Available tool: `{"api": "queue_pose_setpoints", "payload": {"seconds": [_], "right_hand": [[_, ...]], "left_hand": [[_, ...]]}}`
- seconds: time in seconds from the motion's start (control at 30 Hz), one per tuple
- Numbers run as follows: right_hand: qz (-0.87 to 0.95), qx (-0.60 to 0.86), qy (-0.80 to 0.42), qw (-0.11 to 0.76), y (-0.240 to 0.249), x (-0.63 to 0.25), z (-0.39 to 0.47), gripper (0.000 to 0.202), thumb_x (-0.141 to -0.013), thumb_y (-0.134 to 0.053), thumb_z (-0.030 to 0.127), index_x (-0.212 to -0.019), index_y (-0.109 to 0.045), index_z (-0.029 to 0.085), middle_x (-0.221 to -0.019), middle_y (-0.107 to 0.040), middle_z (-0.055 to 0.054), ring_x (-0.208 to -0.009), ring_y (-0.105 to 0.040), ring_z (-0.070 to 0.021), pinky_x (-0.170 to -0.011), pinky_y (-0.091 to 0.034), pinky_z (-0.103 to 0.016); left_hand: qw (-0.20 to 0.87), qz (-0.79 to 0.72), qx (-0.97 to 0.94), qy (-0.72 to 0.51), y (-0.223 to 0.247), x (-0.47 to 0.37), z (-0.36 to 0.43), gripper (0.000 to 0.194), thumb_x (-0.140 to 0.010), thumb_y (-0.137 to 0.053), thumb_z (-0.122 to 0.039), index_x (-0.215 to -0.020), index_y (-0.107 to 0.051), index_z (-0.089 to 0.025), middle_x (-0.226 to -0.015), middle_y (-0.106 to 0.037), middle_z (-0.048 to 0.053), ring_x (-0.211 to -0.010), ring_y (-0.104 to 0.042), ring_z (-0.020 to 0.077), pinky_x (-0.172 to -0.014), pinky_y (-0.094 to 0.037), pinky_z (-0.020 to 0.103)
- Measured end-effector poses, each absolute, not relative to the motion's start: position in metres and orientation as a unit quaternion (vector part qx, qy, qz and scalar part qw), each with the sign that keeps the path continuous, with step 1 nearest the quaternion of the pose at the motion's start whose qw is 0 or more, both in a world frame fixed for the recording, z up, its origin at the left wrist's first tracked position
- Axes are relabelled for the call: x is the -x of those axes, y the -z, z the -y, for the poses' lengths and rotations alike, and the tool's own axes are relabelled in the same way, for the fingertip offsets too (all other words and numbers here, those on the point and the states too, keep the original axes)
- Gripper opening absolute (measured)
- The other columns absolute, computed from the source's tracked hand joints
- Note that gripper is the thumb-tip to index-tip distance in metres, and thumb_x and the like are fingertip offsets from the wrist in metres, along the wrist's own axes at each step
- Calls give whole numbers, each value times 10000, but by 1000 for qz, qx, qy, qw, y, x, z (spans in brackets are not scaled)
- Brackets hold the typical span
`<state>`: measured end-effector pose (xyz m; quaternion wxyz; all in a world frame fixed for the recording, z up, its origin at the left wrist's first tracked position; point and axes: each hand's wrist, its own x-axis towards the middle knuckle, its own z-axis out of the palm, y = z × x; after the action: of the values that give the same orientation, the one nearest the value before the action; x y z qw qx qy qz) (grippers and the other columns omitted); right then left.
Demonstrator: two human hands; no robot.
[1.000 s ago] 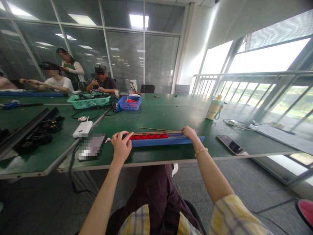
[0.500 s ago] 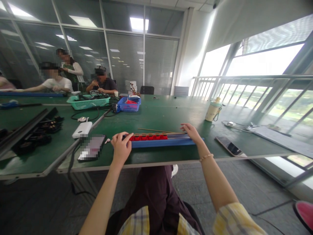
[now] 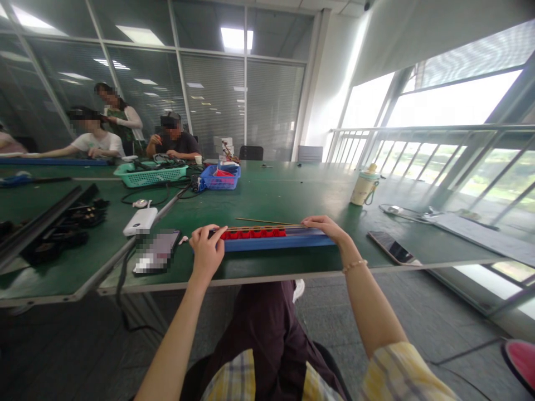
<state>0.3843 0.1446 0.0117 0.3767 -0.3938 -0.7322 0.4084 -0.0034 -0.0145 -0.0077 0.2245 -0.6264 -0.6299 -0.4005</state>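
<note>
A long blue trough (image 3: 276,243) lies along the near side of the table, with a row of red scalloped pieces (image 3: 253,234) in its left and middle part. Thin tan sticks rest lengthwise along its back edge. Another thin stick (image 3: 259,221) lies on the table just behind. My left hand (image 3: 209,245) is closed on the trough's left end, its fingertips at the stick ends. Over the right end, my right hand (image 3: 330,229) has its fingers together on a thin stick; the exact grip is too small to see.
Left of the trough are a phone (image 3: 159,252), a white power bank (image 3: 141,221) and dark parts (image 3: 62,228). A green basket (image 3: 152,176) and a blue basket (image 3: 220,179) stand behind. At right are a bottle (image 3: 364,188) and another phone (image 3: 392,247). Several people sit or stand beyond.
My right hand has come down and moved left, from raised fingers above the trough's right end to the stick along its back edge. My left hand has stayed put.
</note>
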Motion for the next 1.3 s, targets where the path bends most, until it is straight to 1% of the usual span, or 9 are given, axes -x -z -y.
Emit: {"api": "queue_pose_setpoints", "payload": {"seconds": [0.13, 0.23, 0.3, 0.4, 0.53, 0.77, 1.03, 1.17, 1.3], "right_hand": [[727, 396, -408, 385, -9, -386, -147, 455, -672, -770, 611, -821, -793, 182, -1015, -760, -83, -1040, -646, -265, -1001, -440, -372], [712, 411, -398, 408, -3, -388, -153, 518, -671, -743, 657, -841, -782, 169, -925, -756, -81, -974, -646, -255, -971, -445, -377], [700, 419, -381, 436, 1, -390, -159, 538, -667, -720, 693, -781, -761, 168, -860, -743, -74, -934, -641, -244, -962, -440, -376], [692, 428, -352, 463, 8, -392, -167, 558, -676, -677, 734, -702, -716, 178, -831, -728, -72, -906, -632, -237, -953, -437, -375], [669, 451, -315, 499, 17, -395, -175, 601, -698, -596, 791, -694, -674, 194, -795, -709, -74, -858, -619, -233, -901, -457, -377], [619, 448, -286, 578, 28, -400, -187, 581, -732, -533, 790, -649, -576, 216, -751, -660, -61, -815, -596, -210, -855, -469, -365], [597, 462, -283, 591, 32, -400, -192, 606, -729, -498, 814, -699, -587, 216, -729, -637, -57, -773, -590, -202, -810, -494, -369], [601, 486, -272, 573, 31, -398, -190, 611, -730, -484, 809, -722, -604, 211, -732, -654, -70, -781, -603, -212, -798, -497, -367], [614, 510, -249, 549, 27, -397, -185, 579, -760, -483, 758, -703, -621, 199, -760, -682, -93, -800, -615, -228, -813, -493, -372]], "left_hand": [[228, 629, 628, 397, 8, 3, 14, 383, -897, -492, -172, -1156, -736, -315, -1197, -635, 82, -1119, -447, 292, -927, -382, 457], [230, 630, 629, 393, 8, 3, 14, 390, -898, -487, -171, -1167, -731, -315, -1201, -637, 79, -1121, -442, 293, -925, -383, 460], [228, 632, 630, 391, 8, 3, 15, 396, -897, -486, -168, -1172, -729, -317, -1200, -637, 79, -1122, -441, 293, -928, -384, 462], [222, 635, 630, 389, 7, 2, 15, 396, -891, -495, -168, -1172, -730, -319, -1198, -635, 86, -1123, -442, 294, -932, -387, 467], [222, 636, 628, 390, 6, 2, 15, 390, -888, -499, -167, -1161, -735, -315, -1200, -634, 90, -1125, -443, 297, -931, -391, 472], [229, 632, 630, 390, 8, 4, 14, 389, -894, -490, -174, -1164, -733, -314, -1200, -637, 79, -1115, -443, 297, -915, -385, 460], [225, 635, 627, 391, 7, 2, 14, 389, -893, -478, -170, -1146, -738, -312, -1195, -634, 83, -1121, -442, 293, -929, -378, 461], [222, 633, 629, 391, 7, 2, 14, 390, -894, -472, -170, -1145, -737, -305, -1190, -634, 85, -1118, -442, 294, -927, -378, 462], [219, 632, 631, 393, 7, 2, 14, 385, -895, -472, -174, -1145, -736, -300, -1189, -632, 89, -1119, -438, 296, -922, -378, 460]]}}
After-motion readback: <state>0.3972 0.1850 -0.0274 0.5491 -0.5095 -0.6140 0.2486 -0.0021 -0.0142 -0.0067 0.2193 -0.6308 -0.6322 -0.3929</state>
